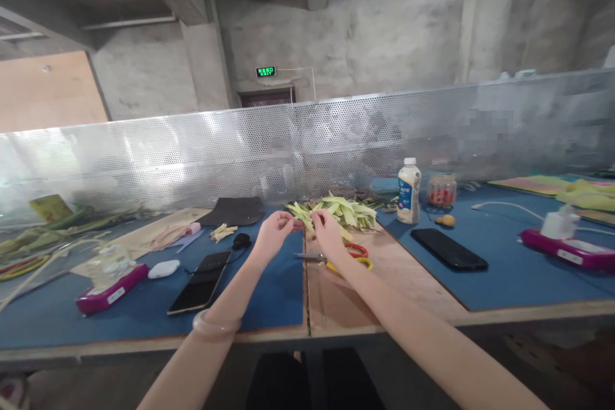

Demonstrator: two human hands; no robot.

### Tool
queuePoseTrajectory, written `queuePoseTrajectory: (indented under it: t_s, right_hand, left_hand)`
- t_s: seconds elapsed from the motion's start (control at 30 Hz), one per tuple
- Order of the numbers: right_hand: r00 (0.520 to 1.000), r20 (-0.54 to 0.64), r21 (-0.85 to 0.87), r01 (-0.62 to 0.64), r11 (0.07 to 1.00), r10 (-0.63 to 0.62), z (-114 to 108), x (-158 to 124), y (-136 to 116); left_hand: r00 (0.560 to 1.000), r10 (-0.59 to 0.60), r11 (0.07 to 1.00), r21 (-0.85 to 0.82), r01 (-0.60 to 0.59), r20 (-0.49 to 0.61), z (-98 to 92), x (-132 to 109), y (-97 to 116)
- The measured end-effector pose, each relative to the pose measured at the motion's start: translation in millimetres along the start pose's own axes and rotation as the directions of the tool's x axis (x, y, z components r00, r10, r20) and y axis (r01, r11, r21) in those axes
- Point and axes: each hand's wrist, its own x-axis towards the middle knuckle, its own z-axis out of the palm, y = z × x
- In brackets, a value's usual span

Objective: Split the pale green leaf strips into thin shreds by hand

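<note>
Both hands meet over the middle of the table, fingers pinched close together. My left hand (276, 230) is closed on the left side of a pale green leaf strip (302, 213) that looks like corn husk. On the same strip, from the other side, my right hand (327, 230) is closed too; its fingertips partly hide it. Just behind the right hand lies a heap of similar strips (355, 213). Scissors (356, 250) with red and yellow handles rest beneath my right wrist, blades pointing left and partly covered by the arm.
A bottle (408, 195), a jar (441, 192) and a black phone (449, 248) stand or lie at right. Another phone (202, 282), a white case (164, 269) and a purple power strip (113, 288) lie left. A perforated metal screen (216, 154) closes off the back.
</note>
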Motion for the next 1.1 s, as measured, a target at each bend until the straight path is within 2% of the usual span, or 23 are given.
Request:
queuePoseTrajectory:
  t_s: [0.33,0.5,0.73,0.93,1.1]
  right_hand:
    - [0.997,-0.073,-0.015,0.017,1.000,-0.018,-5.1,6.2,12.2]
    - [0.996,-0.083,0.024,0.016,1.000,-0.014,-4.2,4.1,8.6]
    - [0.981,-0.035,-0.203,0.182,0.962,-0.192,-5.5,-0.8,0.0]
    - [0.983,0.037,-0.297,0.182,0.938,-0.179,-3.3,-5.0,-2.6]
    - [0.980,0.056,-0.307,0.199,0.931,-0.191,-4.3,-5.8,-4.9]
  left_hand:
    - [0.999,0.033,0.999,0.011,-0.033,-0.015,-1.5,-0.4,0.1]
    - [1.000,-0.005,1.000,-0.007,0.005,0.024,1.0,-1.8,1.1]
    - [0.994,-0.063,0.998,0.013,0.062,0.092,4.1,-5.0,7.1]
    - [0.987,-0.127,0.992,0.018,0.126,0.102,2.8,-4.6,5.8]
    - [0.989,-0.100,0.990,0.108,0.088,0.113,1.0,-3.6,5.8]
